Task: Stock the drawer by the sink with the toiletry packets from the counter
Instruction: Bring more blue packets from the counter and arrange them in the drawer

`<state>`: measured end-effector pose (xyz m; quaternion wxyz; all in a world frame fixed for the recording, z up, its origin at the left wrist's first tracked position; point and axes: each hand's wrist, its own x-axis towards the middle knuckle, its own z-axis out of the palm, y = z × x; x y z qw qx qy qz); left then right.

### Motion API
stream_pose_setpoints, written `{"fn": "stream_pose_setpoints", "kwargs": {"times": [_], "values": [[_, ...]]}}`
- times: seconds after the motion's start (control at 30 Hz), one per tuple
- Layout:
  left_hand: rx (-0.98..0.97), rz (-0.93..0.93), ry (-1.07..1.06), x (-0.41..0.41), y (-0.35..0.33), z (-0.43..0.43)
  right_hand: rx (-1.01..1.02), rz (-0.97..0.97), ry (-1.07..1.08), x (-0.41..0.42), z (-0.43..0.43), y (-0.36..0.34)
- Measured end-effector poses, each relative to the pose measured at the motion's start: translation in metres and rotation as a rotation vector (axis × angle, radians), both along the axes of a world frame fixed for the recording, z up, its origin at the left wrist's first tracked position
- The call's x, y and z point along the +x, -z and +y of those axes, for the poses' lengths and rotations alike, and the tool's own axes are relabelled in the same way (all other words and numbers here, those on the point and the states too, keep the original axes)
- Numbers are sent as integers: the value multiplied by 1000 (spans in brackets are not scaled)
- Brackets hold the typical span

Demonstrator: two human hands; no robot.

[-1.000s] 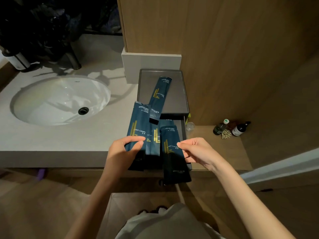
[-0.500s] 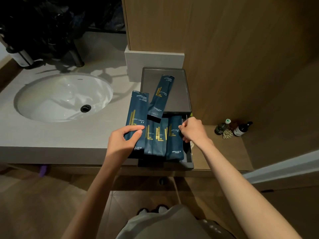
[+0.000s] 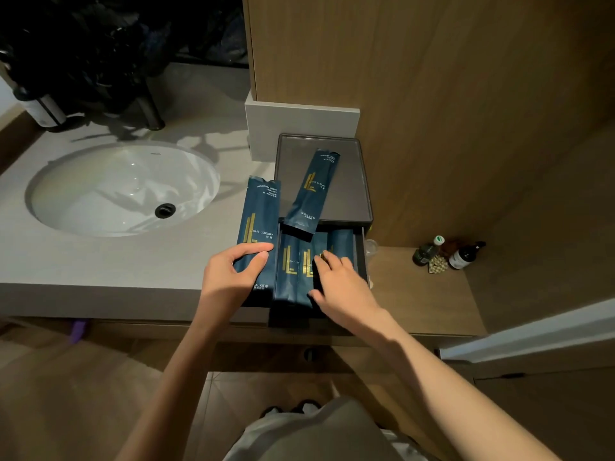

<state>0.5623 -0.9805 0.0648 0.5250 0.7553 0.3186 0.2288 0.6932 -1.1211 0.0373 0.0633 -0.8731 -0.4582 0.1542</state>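
A dark drawer box point(image 3: 364, 181) stands on the counter right of the sink, its drawer point(image 3: 361, 257) pulled out toward me. Several dark blue dental kit packets point(image 3: 289, 271) lie side by side in the drawer. My left hand point(image 3: 233, 274) grips another packet point(image 3: 261, 214) that leans along the drawer's left side, thumb and fingers around its lower half. My right hand point(image 3: 336, 281) lies flat with fingers spread on the packets in the drawer's right half. One more packet point(image 3: 314, 188) rests tilted on the box's top, its lower end overhanging the drawer.
A white oval sink point(image 3: 123, 188) is set in the grey counter point(image 3: 83, 271) at left, with a dark tap and a dispenser behind it. Wooden wall panels rise behind the box. Small bottles point(image 3: 462, 254) stand on a lower wooden shelf at right.
My right hand laid its packet into the drawer's right side, let it go and now rests flat on the packets. My left hand still holds the leftmost packet.
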Motion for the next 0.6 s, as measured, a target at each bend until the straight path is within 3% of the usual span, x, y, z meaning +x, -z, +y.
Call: {"fn": "stream_pose_setpoints", "kwargs": {"times": [0.13, 0.43, 0.6], "values": [[1, -26, 12, 1, 0, 1, -163, 79, 111, 4, 4, 14], [-13, -32, 12, 0, 0, -1, -152, 53, 154, 5, 0, 26], [-7, -32, 11, -3, -2, 0, -258, 14, 136, 9, 3, 30]]}}
